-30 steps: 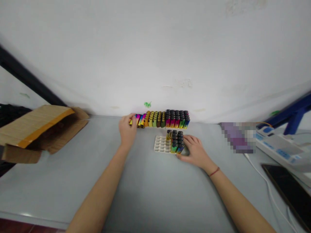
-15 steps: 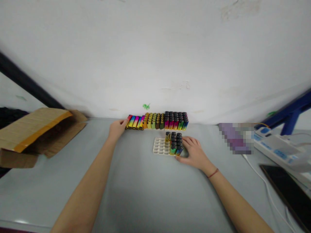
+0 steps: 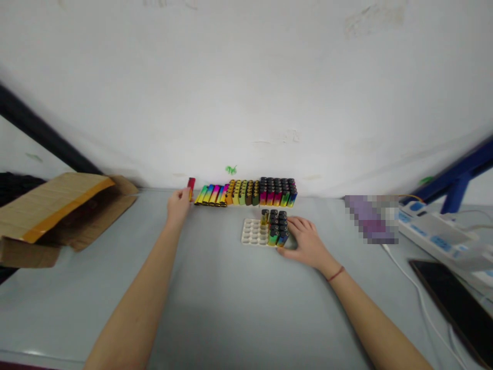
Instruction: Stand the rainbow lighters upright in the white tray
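My left hand (image 3: 178, 206) pinches a red lighter (image 3: 191, 184) upright, just left of a leaning row of shiny rainbow-coloured lighters (image 3: 208, 195). A white tray (image 3: 250, 238) with rows of hollows lies in the middle of the table. On its right side stand several dark-topped lighters (image 3: 273, 224) in two columns, and a single gold lighter (image 3: 264, 218) stands left of them at the back. Resting against the tray's right side is my right hand (image 3: 306, 240), fingers and thumb spread around the nearby lighters. Its fingertips are partly hidden behind them.
Along the wall stand yellow-green lighters (image 3: 242, 192) and dark-topped pink and blue lighters (image 3: 278, 191). An opened cardboard box (image 3: 73, 205) is at the left. To the right are a blurred-out item (image 3: 370, 221), a white power strip (image 3: 435, 226), a cable (image 3: 416, 293) and a black phone (image 3: 450, 298).
My left hand has moved left, drawing the red lighter away from the end of the leaning row. A green-yellow lighter now shows at that end. My right hand stays beside the tray.
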A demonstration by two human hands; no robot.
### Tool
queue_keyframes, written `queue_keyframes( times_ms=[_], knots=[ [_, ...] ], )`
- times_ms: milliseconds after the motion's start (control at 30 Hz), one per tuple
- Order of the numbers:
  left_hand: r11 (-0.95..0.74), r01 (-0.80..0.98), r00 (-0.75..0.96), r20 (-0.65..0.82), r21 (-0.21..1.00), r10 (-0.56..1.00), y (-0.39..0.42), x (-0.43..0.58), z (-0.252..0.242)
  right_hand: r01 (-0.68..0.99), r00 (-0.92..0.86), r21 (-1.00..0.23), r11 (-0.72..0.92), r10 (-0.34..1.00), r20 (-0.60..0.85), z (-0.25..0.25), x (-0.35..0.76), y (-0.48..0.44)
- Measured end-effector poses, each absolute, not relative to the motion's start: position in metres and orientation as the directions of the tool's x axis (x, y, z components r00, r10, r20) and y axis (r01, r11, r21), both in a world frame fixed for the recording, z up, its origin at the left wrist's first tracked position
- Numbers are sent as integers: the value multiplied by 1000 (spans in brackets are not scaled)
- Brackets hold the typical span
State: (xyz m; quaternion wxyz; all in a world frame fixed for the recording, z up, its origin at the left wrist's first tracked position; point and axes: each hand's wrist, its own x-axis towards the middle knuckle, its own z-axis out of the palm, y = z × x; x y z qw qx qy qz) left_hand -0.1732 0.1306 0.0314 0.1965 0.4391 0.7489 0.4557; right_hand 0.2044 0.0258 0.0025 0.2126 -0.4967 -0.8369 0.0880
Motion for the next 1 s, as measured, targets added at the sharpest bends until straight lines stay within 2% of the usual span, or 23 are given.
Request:
queue_keyframes(
  times_ms=[67, 133, 200, 267, 367, 500, 600, 867, 1000],
  knots=[
    [144, 333, -559, 72, 932, 826, 122, -163, 38, 795, -417, -357, 491, 869, 268, 3, 204, 26],
    [37, 11, -474, -27, 999, 880, 110, -147, 48, 796, -417, -355, 491, 869, 268, 3, 204, 26],
    [35, -225, -321, -108, 974, 941, 96, -128, 58, 797, -415, -355, 489, 870, 266, 3, 204, 26],
    [65, -316, -186, -129, 946, 974, 85, -108, 65, 798, -414, -356, 486, 871, 263, 3, 204, 26],
    [108, -358, -43, -132, 927, 990, 75, -81, 69, 799, -416, -352, 489, 870, 264, 2, 204, 26],
    [107, -279, 60, -94, 954, 994, 67, -54, 62, 800, -421, -342, 493, 867, 266, 2, 205, 26],
    [64, -245, 39, -56, 967, 998, 60, -42, 52, 802, -419, -342, 490, 869, 263, 3, 205, 25],
    [83, -211, 16, -81, 974, 997, 46, -35, 35, 798, -420, -352, 489, 871, 257, 6, 204, 24],
    [168, -268, 13, -171, 949, 985, 49, -34, 28, 795, -420, -354, 493, 868, 264, 5, 205, 24]
  ],
)
